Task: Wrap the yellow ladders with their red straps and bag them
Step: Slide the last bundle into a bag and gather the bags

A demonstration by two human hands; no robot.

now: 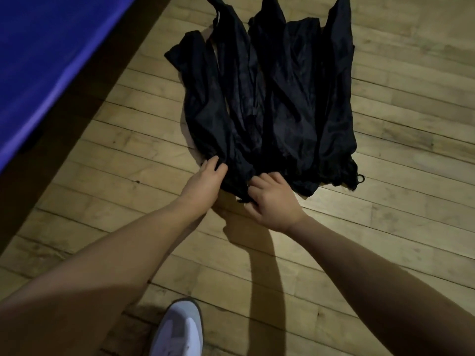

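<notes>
Several long black fabric bags [270, 98] lie side by side on the wooden floor [385, 227], their gathered near ends pointing towards me. My left hand [205, 181] grips the near end of one bag, fingers curled into the cloth. My right hand [275, 199] pinches the gathered end of the same bag just to the right. What the bags hold is hidden; no yellow ladder or red strap shows. A drawstring loop [360, 178] sticks out at the right end.
A blue mat [51, 60] with a dark edge runs diagonally along the left. My white shoe [180, 330] stands on the floor at the bottom centre. The room is dim, and my arms cast shadows on the boards.
</notes>
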